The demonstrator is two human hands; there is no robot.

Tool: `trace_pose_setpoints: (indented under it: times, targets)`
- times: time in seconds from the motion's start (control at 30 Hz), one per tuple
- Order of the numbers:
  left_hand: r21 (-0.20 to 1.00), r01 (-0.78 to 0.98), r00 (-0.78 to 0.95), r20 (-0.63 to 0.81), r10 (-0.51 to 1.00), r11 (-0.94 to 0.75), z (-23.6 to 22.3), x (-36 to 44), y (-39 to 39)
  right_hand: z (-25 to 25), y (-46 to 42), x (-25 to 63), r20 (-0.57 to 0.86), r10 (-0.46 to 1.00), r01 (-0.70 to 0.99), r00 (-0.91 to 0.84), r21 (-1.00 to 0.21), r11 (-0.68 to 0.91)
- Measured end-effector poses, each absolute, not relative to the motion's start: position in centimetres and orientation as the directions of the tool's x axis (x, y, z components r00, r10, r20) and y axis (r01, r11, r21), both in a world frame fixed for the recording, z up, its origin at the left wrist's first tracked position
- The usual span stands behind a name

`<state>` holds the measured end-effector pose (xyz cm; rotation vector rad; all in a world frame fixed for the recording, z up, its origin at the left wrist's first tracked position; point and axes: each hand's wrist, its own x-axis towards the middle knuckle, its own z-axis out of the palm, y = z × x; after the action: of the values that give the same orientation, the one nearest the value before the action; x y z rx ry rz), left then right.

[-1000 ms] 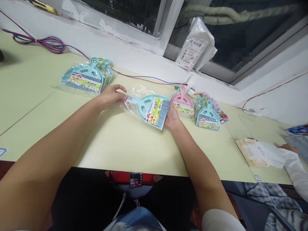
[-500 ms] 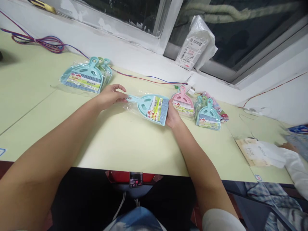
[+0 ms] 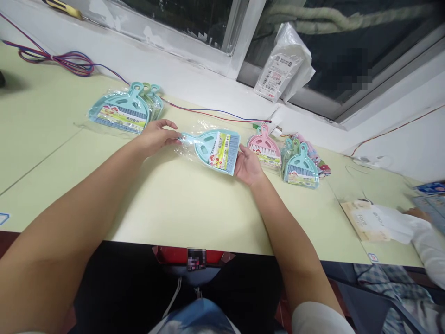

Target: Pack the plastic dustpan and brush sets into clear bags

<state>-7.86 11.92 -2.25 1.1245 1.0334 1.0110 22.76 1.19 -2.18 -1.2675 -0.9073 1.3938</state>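
A light-blue dustpan and brush set (image 3: 210,150) in clear plastic wrap, with a yellow-green label, is held just above the table, its handle to the left. My left hand (image 3: 160,136) pinches the end of that handle. At the wide bristle end, my right hand (image 3: 248,166) grips the edge, its fingers partly hidden behind the pan. Left of my left hand stands a stack of wrapped blue and green dustpan sets (image 3: 120,111). Beyond my right hand are pink dustpan sets (image 3: 264,146) and another blue and green stack (image 3: 301,167).
Bundled red and blue wire (image 3: 73,62) lies along the wall at the back left. A screwdriver (image 3: 64,8) rests on the sill, and a plastic-wrapped box (image 3: 278,69) leans at the window. On the right, another person's sleeve (image 3: 427,246) is beside a paper packet (image 3: 371,220).
The held dustpan set has moved slightly left and up with both hands. My right hand has shifted lower along its edge, and the thumb has lifted a little.
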Motion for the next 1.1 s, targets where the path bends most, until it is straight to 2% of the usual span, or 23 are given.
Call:
trace_pose_setpoints:
  times: [0.13, 0.37, 0.57, 0.83, 1.1]
  targets:
    - [0.986, -0.099, 0.204, -0.113, 0.972, 0.135, -2.7, -8.1, 12.5, -2.1, 1.2, 22.5, -0.299, 0.954, -0.269, -0.026, -0.917, -0.295]
    - [0.989, -0.11, 0.176, -0.082, 0.981, 0.103, -2.6, -8.1, 12.3, -2.1, 1.2, 22.9, -0.282, 0.959, -0.364, 0.039, -0.898, -0.25]
    - [0.986, -0.114, 0.143, -0.104, 0.984, 0.12, -1.9, -7.8, 11.7, -1.9, 1.2, 23.3, -0.259, 0.966, -0.406, -0.01, -0.881, -0.241]
    - [0.987, -0.076, 0.166, -0.125, 0.978, 0.139, -2.3, -8.2, 12.2, -2.1, 1.3, 23.5, -0.239, 0.971, -0.37, 0.031, -0.905, -0.211]
    - [0.991, 0.083, 0.195, -0.122, 0.973, 0.108, -3.4, -8.6, 12.9, -2.8, 1.5, 23.7, -0.298, 0.954, -0.292, 0.045, -0.917, -0.273]
